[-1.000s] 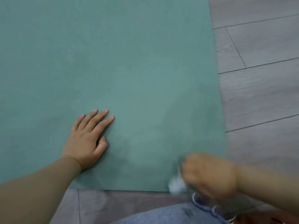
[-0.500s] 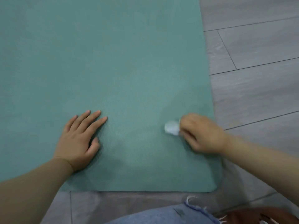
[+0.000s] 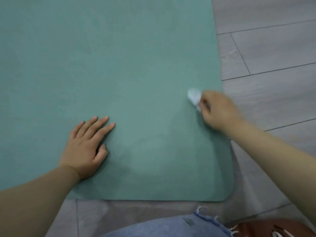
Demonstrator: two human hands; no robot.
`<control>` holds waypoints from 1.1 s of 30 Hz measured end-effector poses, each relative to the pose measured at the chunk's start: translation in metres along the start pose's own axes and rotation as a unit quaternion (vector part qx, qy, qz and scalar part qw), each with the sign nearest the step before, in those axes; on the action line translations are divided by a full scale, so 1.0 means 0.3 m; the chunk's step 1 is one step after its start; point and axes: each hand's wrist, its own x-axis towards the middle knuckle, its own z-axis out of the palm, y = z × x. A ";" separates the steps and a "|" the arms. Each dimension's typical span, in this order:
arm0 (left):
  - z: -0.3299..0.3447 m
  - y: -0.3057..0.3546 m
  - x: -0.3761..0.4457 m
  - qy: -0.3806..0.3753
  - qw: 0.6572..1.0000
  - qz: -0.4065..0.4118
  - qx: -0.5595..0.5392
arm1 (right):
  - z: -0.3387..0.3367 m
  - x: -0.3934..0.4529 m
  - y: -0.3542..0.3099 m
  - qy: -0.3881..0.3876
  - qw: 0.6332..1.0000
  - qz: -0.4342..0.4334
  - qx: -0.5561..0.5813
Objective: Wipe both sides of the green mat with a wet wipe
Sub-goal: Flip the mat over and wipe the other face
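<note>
The green mat [image 3: 119,65] lies flat on the floor and fills most of the view, its near edge and rounded near-right corner visible. My left hand [image 3: 85,147] rests flat on the mat near that edge, fingers straight and spread. Close to the mat's right edge, my right hand [image 3: 217,112] grips a crumpled white wet wipe [image 3: 194,97] and holds it against the mat. A faint damp patch shows on the mat between my hands.
Grey wood-plank floor [image 3: 273,57] runs along the mat's right side and in front of its near edge. My knee in frayed blue denim [image 3: 171,226] sits at the bottom, with a brown item [image 3: 273,228] at the bottom right corner.
My right hand has swept the wipe from the mat's near edge forward and to the right along its right side. My left hand has stayed pressed on the mat.
</note>
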 end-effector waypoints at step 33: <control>0.004 -0.003 0.001 0.011 1.000 0.003 0.001 | -0.003 0.202 0.135 0.072 0.992 0.101 -0.002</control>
